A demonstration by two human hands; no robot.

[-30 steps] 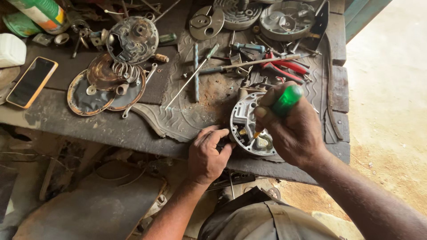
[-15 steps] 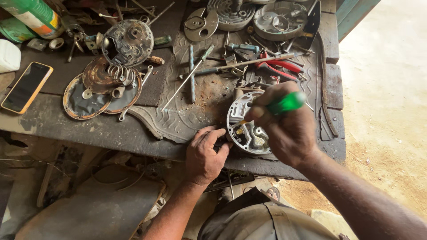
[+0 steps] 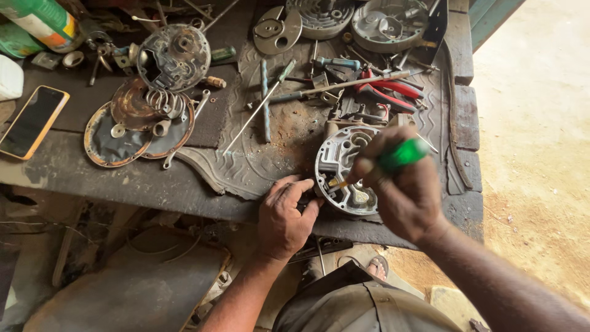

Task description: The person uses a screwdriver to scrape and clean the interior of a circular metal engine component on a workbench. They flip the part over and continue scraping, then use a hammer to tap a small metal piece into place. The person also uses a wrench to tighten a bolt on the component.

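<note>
Left to right: one phone [image 3: 32,122], one left hand [image 3: 284,212] flat at the bench edge, steadying one round aluminium housing [image 3: 342,166]. Right hand [image 3: 402,187] gripping one green-handled screwdriver [image 3: 393,158] has dipped lower into the housing than a second ago, so it's working a fastener, I'd guess.

We are looking down at our own two bare forearms, no sleeves reaching them, no watch or rings showing on our left hand [image 3: 284,216] or right hand [image 3: 402,187]. Below, we are wearing a drab olive-grey cloth garment [image 3: 362,307] (creased, with a stitched seam).
</note>
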